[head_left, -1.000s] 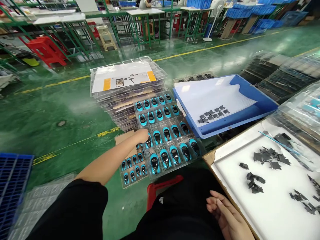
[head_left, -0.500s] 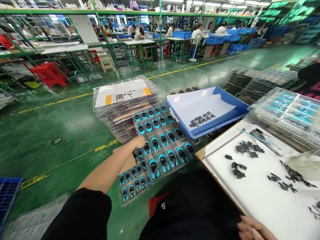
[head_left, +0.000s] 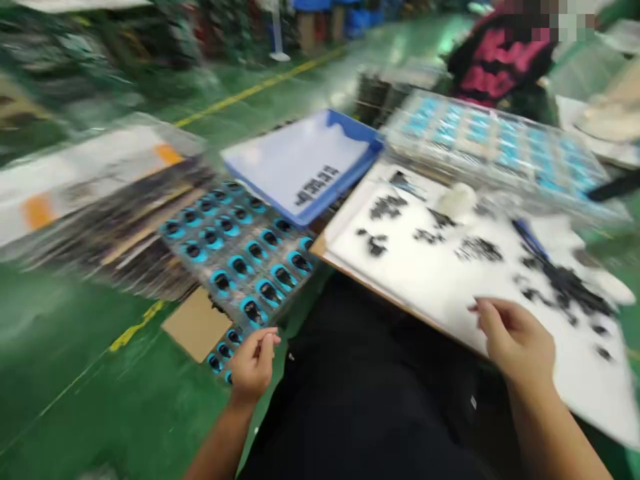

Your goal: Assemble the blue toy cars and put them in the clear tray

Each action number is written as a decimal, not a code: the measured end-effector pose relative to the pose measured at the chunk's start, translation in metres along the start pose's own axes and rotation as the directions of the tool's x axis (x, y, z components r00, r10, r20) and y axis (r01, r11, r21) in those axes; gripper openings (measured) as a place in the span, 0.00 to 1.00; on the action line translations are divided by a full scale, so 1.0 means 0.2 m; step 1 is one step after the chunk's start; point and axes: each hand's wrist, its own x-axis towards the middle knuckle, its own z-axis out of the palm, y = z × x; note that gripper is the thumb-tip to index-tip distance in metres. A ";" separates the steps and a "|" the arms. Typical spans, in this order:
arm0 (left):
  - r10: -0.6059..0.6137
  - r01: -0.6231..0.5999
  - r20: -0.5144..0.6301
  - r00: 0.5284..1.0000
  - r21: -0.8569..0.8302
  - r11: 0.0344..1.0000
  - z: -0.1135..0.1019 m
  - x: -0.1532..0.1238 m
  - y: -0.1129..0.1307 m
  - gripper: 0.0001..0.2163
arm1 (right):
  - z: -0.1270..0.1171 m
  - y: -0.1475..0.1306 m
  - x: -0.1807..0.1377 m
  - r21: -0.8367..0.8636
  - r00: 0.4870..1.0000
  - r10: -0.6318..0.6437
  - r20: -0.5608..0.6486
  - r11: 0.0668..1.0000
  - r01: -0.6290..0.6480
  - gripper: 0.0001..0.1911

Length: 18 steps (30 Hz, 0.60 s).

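My left hand [head_left: 253,363] hovers low beside my lap with thumb and fingertips pinched together; what it holds, if anything, is too small to see. It is just in front of a clear blister tray [head_left: 235,260] filled with several blue toy cars, above a lower tray of cars [head_left: 220,353]. My right hand [head_left: 515,340] rests at the near edge of a white board [head_left: 440,280] strewn with small black parts [head_left: 477,248], fingers loosely bent and holding nothing. The view is smeared by motion.
A blue bin [head_left: 370,143] lined with white paper holds black parts behind the car tray. Stacked clear trays [head_left: 100,207] stand at the left, another stack with blue cars [head_left: 490,140] at the right. A person in black and pink [head_left: 500,53] sits beyond. Cardboard [head_left: 197,323] lies on the green floor.
My left hand has pulled back from the car tray toward my lap and is pinched. My right hand rose onto the white board's edge. The view swung right.
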 end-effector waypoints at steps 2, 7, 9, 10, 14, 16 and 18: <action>0.154 -0.149 0.221 0.963 -0.041 0.988 0.12 -0.02 0.08 0.14 | -0.06 0.06 -0.02 -0.032 0.997 0.022 -0.074 0.999 -0.025 0.11; 0.414 -0.417 0.586 0.696 -0.140 0.898 0.32 0.16 0.31 0.11 | -0.26 0.21 -0.19 0.111 0.934 0.110 -0.339 0.991 -0.076 0.11; 0.446 -0.474 0.633 0.633 -0.139 0.870 0.38 0.21 0.40 0.11 | -0.32 0.25 -0.30 0.165 0.886 0.174 -0.429 0.980 -0.113 0.10; 0.455 -0.496 0.648 0.611 -0.136 0.858 0.41 0.23 0.43 0.11 | -0.35 0.28 -0.35 0.186 0.864 0.209 -0.459 0.973 -0.137 0.10; 0.501 -0.563 0.674 0.543 -0.150 0.813 0.57 0.24 0.53 0.10 | -0.40 0.38 -0.53 0.239 0.820 0.330 -0.468 0.940 -0.242 0.10; 0.533 -0.590 0.666 0.521 -0.170 0.789 0.64 0.25 0.54 0.10 | -0.39 0.41 -0.57 0.254 0.824 0.366 -0.434 0.927 -0.278 0.11; 0.554 -0.604 0.645 0.527 -0.174 0.778 0.69 0.26 0.51 0.11 | -0.38 0.42 -0.55 0.275 0.844 0.364 -0.393 0.923 -0.270 0.10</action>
